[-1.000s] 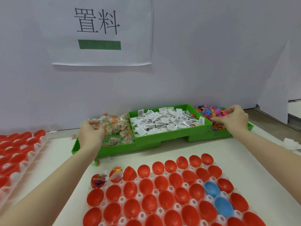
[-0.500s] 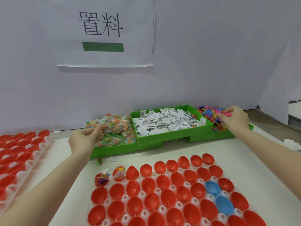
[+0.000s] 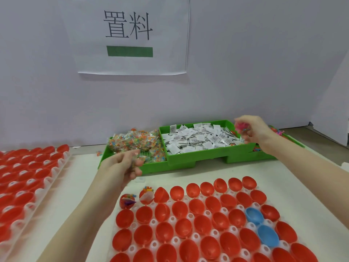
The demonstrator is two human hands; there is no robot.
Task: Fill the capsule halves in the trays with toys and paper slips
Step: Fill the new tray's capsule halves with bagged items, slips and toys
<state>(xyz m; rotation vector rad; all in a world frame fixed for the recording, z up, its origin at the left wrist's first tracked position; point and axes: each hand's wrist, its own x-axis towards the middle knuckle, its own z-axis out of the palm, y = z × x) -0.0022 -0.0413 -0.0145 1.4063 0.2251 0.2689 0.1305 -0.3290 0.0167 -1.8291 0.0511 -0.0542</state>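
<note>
Gripping pink toy [image 3: 240,126], right hand [image 3: 254,130] above paper slips [image 3: 200,138].

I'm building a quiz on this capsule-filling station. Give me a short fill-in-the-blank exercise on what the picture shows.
1. Among the red capsule halves in the near tray, exactly ____ are blue.
2. The middle green bin holds white ____.
3. The right hand holds a small toy coloured ____.
4. The filled capsule halves sit at the tray's far ____ corner.

Missing words: two; paper slips; pink; left
</note>
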